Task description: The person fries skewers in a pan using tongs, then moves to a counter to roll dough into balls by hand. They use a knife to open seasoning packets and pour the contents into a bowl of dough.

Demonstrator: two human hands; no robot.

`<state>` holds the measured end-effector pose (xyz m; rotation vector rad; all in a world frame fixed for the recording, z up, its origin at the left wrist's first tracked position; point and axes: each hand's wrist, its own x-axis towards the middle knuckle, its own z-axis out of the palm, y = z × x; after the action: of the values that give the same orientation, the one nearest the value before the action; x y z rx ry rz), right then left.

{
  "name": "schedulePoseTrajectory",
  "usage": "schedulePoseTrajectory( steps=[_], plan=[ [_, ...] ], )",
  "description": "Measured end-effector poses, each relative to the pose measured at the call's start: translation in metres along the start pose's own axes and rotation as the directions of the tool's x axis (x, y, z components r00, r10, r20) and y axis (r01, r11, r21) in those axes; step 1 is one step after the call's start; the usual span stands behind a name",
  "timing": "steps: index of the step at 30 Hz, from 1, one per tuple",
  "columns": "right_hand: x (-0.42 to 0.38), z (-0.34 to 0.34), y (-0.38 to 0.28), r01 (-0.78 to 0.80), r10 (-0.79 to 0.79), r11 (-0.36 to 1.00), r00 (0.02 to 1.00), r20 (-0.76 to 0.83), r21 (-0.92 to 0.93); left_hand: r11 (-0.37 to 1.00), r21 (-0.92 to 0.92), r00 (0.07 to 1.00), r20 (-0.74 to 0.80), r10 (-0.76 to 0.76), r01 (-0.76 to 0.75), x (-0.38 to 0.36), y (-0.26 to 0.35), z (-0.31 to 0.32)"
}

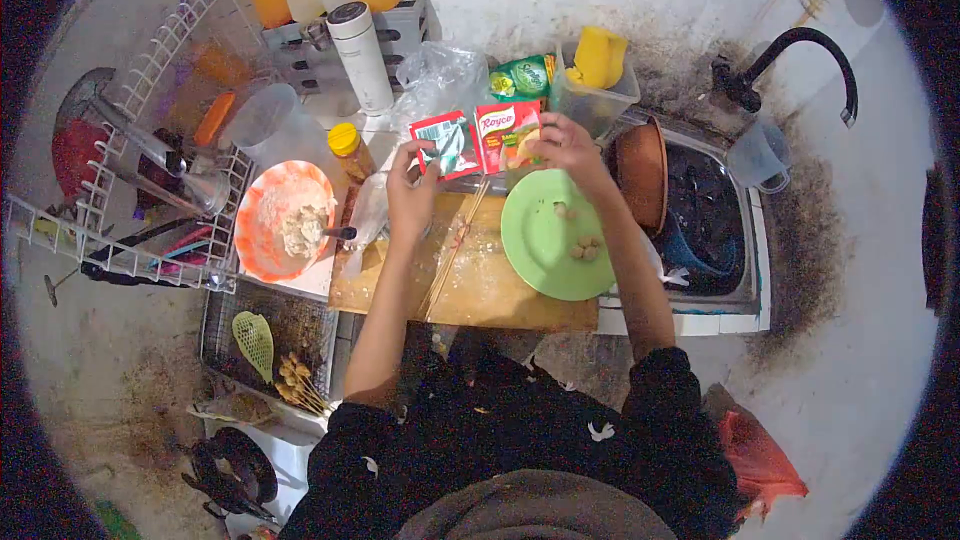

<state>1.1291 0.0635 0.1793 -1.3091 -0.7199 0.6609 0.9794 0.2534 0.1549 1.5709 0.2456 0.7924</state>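
My left hand (411, 188) pinches a red seasoning sachet (446, 146), its back with a barcode turned up. Beside it, my right hand (569, 148) grips a red and yellow Royco sachet (497, 140) by its right side. The two sachets are held next to each other above the far edge of a floury wooden board (480, 280). Below my right hand, a green plate (545, 245) carries a few small pale dough balls (585, 249). Thin wooden skewers (452, 255) lie across the board.
At left stands an orange-rimmed bowl (262, 265) with white dough and a dark-handled utensil. A yellow-capped jar (344, 140), a white flask (362, 60) and a green packet (520, 78) stand behind. The sink (745, 290) with a brown pot (641, 175) is at right.
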Motion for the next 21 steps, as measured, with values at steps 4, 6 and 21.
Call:
schedulePoseTrajectory(
  steps=[4, 6, 21],
  plan=[
    [-0.028, 0.051, -0.008, 0.031, -0.048, 0.986, 0.994, -0.099, -0.162, 0.994, 0.057, 0.99, 0.104, -0.095, 0.089, -0.022, 0.026, 0.004],
    [-0.034, 0.063, -0.001, 0.026, -0.055, 0.978, 0.989, -0.139, -0.205, 1.0, 0.025, 0.998, 0.059, -0.008, 0.006, -0.028, 0.018, 0.008],
    [-0.064, 0.094, 0.01, 0.103, -0.162, 0.897, 0.982, -0.102, -0.429, 0.966, 0.182, 0.966, 0.149, -0.212, 0.183, -0.068, 0.035, -0.017]
  ],
)
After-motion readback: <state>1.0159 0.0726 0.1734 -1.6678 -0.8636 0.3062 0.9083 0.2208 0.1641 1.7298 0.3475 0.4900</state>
